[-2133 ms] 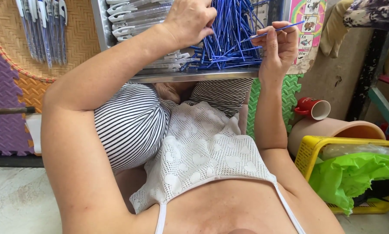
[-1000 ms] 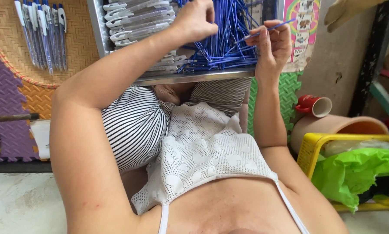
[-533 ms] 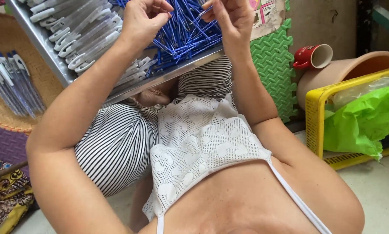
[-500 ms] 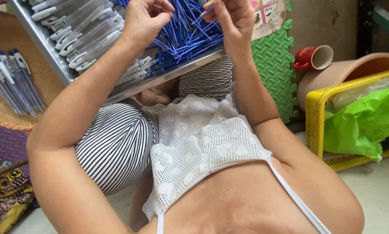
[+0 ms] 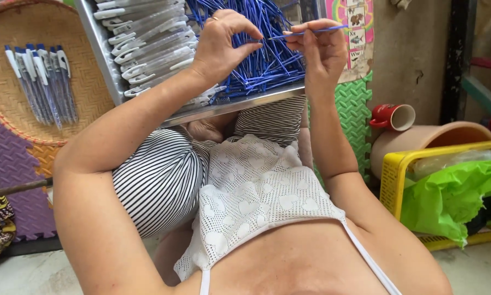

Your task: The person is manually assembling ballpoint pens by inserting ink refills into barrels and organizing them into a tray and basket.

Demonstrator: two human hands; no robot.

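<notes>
A metal tray (image 5: 240, 105) rests on my lap, filled with a heap of thin blue pen refills (image 5: 267, 60) on the right and clear pen barrels (image 5: 152, 49) on the left. My right hand (image 5: 322, 49) pinches one blue refill (image 5: 311, 33) between thumb and fingers, held level above the heap. My left hand (image 5: 221, 43) hovers just left of it, fingertips curled and meeting the refill's left end over the blue pile.
A round woven tray (image 5: 16, 82) at the left holds several assembled blue-capped pens (image 5: 43, 82). On the right stand a red mug (image 5: 393, 116), a brown pot (image 5: 436, 139) and a yellow basket (image 5: 398, 175) with green plastic (image 5: 453, 196). Foam floor mats (image 5: 16, 180) lie around.
My view has tilted back level, so the tray sits squarer now. Both hands have stayed over the blue heap, and my right hand now holds a single refill out flat between them.
</notes>
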